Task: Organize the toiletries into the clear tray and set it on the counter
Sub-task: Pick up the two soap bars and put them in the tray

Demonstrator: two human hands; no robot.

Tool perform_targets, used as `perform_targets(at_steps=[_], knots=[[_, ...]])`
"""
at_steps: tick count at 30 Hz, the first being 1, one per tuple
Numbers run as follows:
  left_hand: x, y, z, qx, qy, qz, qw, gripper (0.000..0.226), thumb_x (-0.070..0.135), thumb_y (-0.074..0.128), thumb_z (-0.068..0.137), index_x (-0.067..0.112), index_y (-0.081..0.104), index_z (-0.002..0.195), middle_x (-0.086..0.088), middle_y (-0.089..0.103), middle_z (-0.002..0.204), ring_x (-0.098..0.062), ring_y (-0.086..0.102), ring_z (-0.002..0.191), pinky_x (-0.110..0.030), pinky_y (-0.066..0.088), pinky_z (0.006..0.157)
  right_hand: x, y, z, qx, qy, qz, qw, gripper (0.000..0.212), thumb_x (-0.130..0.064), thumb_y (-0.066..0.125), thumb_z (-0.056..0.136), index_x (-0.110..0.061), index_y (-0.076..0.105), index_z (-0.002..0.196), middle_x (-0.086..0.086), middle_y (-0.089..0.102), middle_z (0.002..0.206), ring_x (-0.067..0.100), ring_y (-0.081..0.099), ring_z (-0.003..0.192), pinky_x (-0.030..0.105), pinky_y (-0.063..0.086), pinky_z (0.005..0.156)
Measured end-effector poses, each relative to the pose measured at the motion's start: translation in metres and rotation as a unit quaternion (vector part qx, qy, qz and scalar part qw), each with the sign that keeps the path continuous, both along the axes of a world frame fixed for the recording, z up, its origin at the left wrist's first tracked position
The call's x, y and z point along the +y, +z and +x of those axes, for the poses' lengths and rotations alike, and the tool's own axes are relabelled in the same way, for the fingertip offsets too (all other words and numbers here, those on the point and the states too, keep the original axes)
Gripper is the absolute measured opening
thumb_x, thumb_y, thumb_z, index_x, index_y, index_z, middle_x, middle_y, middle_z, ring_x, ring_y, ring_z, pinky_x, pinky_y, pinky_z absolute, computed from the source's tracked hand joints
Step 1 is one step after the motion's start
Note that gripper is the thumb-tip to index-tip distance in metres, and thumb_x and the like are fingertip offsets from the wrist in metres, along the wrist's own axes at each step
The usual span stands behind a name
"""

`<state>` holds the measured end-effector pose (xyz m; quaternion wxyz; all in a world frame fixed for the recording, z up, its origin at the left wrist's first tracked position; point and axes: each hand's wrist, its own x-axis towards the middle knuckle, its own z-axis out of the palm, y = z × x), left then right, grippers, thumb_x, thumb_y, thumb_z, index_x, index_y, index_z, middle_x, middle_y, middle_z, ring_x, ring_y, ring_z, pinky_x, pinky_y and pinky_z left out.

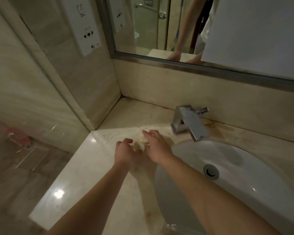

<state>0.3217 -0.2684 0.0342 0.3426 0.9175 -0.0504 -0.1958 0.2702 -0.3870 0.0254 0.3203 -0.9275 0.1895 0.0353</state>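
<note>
Both my hands reach over the marble counter point(85, 167) left of the sink. A small round pale soap point(143, 139) lies on the counter between them. My right hand point(157, 146) hovers over it with fingers spread, partly covering it. My left hand point(126, 152) is just left of the soap, fingers apart and curled a little, holding nothing. Down on the floor at the far left stands a clear tray point(26, 150) with a pink item point(22, 135) in it, blurred.
A white basin point(244, 184) with a metal drain fills the right side. A chrome faucet point(189, 123) stands behind it. A mirror point(210, 31) hangs above, and a socket panel point(87, 31) is on the left wall. The counter's left edge drops to the floor.
</note>
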Motion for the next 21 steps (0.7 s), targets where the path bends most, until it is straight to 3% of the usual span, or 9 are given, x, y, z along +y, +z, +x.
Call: perform_targets(at_steps=[2,5,8,12,16,19,21], knots=[[-0.001,-0.003,-0.002,-0.006,-0.021,0.013,1.0,0.06,0.023,0.072,0.073,0.017,0.052,0.129,-0.008,0.046,0.126,-0.023,0.06,0.093,-0.025,0.043,0.085,-0.003,-0.002,0.008,0.011,0.018,-0.007,1.0,0.067,-0.003,0.046,0.089,-0.033,0.029,0.146,-0.001,0.023,0.155,0.023,0.026,0.141,0.044,0.035,0.109],[-0.002,-0.007,-0.006,-0.028,-0.042,0.022,0.998,0.056,0.025,0.07,0.073,0.02,0.054,0.127,-0.006,0.046,0.122,-0.024,0.059,0.091,-0.025,0.044,0.081,-0.005,-0.006,0.013,0.023,0.058,-0.039,0.997,0.061,-0.006,0.048,0.089,-0.032,0.035,0.143,-0.001,0.028,0.152,0.026,0.03,0.136,0.043,0.035,0.108],[-0.004,-0.007,-0.009,-0.044,-0.054,0.032,0.997,0.047,0.028,0.069,0.074,0.021,0.056,0.119,-0.006,0.047,0.116,-0.022,0.053,0.08,-0.028,0.045,0.077,-0.003,-0.009,0.012,-0.007,0.049,-0.073,0.996,0.046,-0.009,0.051,0.088,-0.024,0.047,0.131,0.003,0.041,0.133,0.028,0.044,0.119,0.039,0.044,0.094],[-0.002,-0.004,-0.016,-0.06,-0.051,0.017,0.997,0.037,0.023,0.067,0.076,0.015,0.057,0.111,-0.005,0.052,0.108,-0.021,0.051,0.081,-0.027,0.039,0.072,-0.004,-0.01,0.0,-0.041,-0.01,-0.073,0.996,0.04,-0.014,0.061,0.085,-0.018,0.05,0.124,0.008,0.047,0.121,0.029,0.055,0.103,0.036,0.046,0.08],[0.006,0.001,-0.027,-0.055,-0.031,-0.059,0.996,0.036,0.013,0.068,0.073,0.017,0.052,0.105,-0.004,0.06,0.092,-0.025,0.059,0.081,-0.032,0.046,0.064,-0.006,-0.005,-0.02,-0.085,-0.136,0.091,0.983,0.037,-0.006,0.063,0.079,-0.02,0.056,0.113,0.007,0.056,0.11,0.027,0.058,0.093,0.03,0.047,0.076],[0.011,0.009,-0.039,-0.007,-0.019,-0.123,0.992,0.038,0.01,0.074,0.071,0.018,0.053,0.102,0.0,0.06,0.081,-0.022,0.061,0.073,-0.035,0.053,0.062,-0.004,0.005,-0.043,-0.11,-0.203,0.275,0.933,0.036,-0.001,0.066,0.076,-0.021,0.06,0.105,0.001,0.061,0.096,0.019,0.059,0.082,0.023,0.047,0.066],[0.013,0.015,-0.05,0.039,-0.021,-0.185,0.982,0.04,0.004,0.077,0.07,0.019,0.055,0.1,-0.004,0.061,0.082,-0.02,0.06,0.069,-0.032,0.055,0.056,0.0,0.015,-0.062,-0.113,-0.214,0.361,0.901,0.039,0.002,0.064,0.077,-0.024,0.06,0.105,0.004,0.06,0.098,0.016,0.056,0.071,0.024,0.047,0.056]])
